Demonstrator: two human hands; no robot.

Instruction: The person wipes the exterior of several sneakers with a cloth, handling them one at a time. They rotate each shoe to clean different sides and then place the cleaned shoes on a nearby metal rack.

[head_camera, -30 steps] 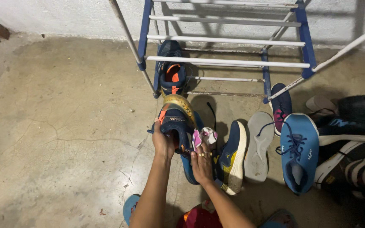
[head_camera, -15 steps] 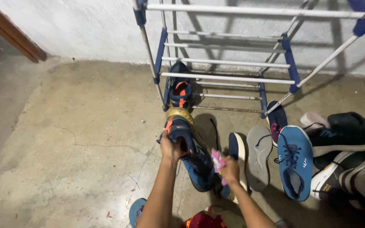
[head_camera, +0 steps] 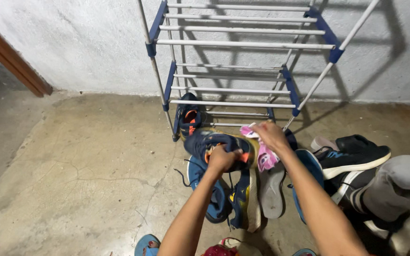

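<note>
Now the left hand (head_camera: 221, 159) grips a blue shoe (head_camera: 214, 142), and the right hand (head_camera: 271, 135) is closed on a pink cloth (head_camera: 264, 156) touching it.

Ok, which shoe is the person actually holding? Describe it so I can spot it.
Start at the blue-and-white shoe rack against the wall. In front of its bottom shelf, the left hand grips a navy sneaker. Unlike the shoes lying on the floor, it is lifted, beside the pink cloth.

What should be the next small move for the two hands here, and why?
Probably bring the pink cloth in the right hand onto the dark blue shoe and wipe it. The left hand holds the shoe up off the floor, and the cloth hangs right beside it.
</note>
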